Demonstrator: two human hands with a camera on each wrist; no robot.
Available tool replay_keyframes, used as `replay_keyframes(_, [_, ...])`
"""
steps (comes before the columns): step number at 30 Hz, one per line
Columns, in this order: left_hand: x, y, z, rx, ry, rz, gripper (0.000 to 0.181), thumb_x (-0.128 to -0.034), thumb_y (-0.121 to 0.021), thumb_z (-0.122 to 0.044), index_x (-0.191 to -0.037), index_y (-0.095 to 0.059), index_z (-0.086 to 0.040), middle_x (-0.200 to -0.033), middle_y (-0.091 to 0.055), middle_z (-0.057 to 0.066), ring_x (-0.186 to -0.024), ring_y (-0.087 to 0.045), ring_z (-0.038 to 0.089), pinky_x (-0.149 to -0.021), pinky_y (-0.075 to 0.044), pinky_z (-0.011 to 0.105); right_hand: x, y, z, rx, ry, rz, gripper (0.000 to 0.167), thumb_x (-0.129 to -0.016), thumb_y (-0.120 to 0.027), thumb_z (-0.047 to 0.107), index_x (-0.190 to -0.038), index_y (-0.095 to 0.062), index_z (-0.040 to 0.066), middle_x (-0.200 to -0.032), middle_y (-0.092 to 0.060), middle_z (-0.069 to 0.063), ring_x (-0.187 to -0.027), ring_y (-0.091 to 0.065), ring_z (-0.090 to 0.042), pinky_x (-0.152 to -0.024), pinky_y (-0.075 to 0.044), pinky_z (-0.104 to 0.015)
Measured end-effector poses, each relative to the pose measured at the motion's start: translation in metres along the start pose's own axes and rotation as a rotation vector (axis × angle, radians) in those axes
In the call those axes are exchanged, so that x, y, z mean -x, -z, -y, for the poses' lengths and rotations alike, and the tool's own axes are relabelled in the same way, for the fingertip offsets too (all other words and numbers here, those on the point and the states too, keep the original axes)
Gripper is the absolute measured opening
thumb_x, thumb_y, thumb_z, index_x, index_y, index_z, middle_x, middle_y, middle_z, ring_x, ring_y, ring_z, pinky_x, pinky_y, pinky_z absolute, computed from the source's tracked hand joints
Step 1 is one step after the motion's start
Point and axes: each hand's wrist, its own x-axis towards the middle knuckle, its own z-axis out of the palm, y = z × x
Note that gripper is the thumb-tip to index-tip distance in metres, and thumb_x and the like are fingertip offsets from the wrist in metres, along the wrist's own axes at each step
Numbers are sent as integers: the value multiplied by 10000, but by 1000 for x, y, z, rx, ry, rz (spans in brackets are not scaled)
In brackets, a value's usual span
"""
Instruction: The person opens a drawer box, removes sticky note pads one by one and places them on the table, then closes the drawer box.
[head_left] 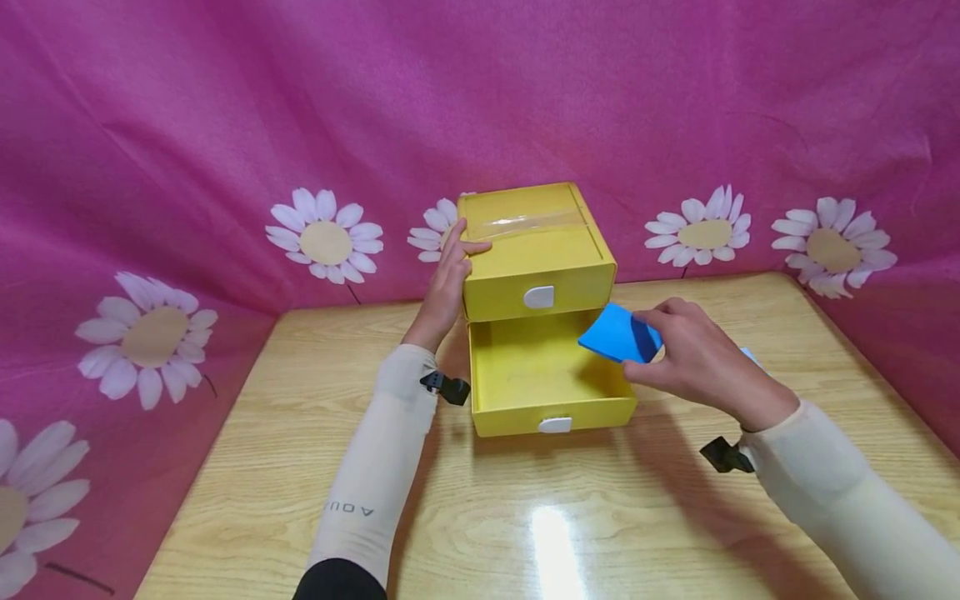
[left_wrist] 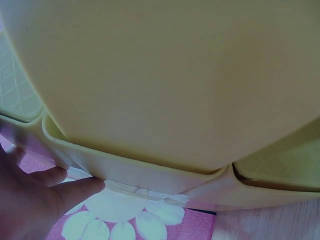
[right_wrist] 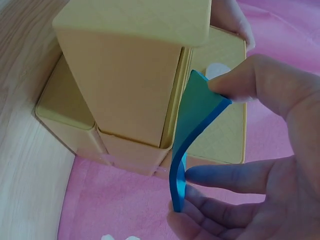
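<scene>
A yellow two-drawer box (head_left: 536, 250) stands on the table, with its lower drawer (head_left: 525, 367) pulled out and its upper drawer in. The visible floor of the lower drawer is bare. My left hand (head_left: 446, 287) rests against the box's left side and top edge, fingers fairly straight. Over the right part of the open drawer, my right hand (head_left: 693, 358) pinches a blue pad of sticky notes (head_left: 611, 333) between thumb and fingers. In the right wrist view the blue pad (right_wrist: 197, 120) bends in a curve.
Partly hidden behind my right hand, a small pale thing (head_left: 752, 357) lies on the wooden table (head_left: 300, 433). A pink cloth (head_left: 525, 100) with daisies hangs close behind the box and along both sides. White handles (head_left: 555, 425) stick out from the drawer fronts.
</scene>
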Motion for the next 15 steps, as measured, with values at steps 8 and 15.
replay_keyframes(8, [3, 1, -11, -5, 1, 13, 453, -974, -283, -211, -1288, -555, -32, -1615, -98, 6, -1460, -99, 161, -1149, -124, 474, 1, 3, -5, -13, -81, 47, 764, -752, -759, 309, -1350, -490, -81, -1220, -495, -268, -1046, -465, -392, -793, -509, -564])
replay_keyframes(15, [0, 1, 1, -34, -11, 13, 445, -981, -277, -213, -1281, -563, -51, -1615, -103, -1, -1456, -104, 147, -1143, -127, 483, 6, 2, -16, -42, -98, 33, 747, -793, -736, 331, -1353, -479, -91, -1207, -496, -267, -1047, -455, -394, -809, -489, -569])
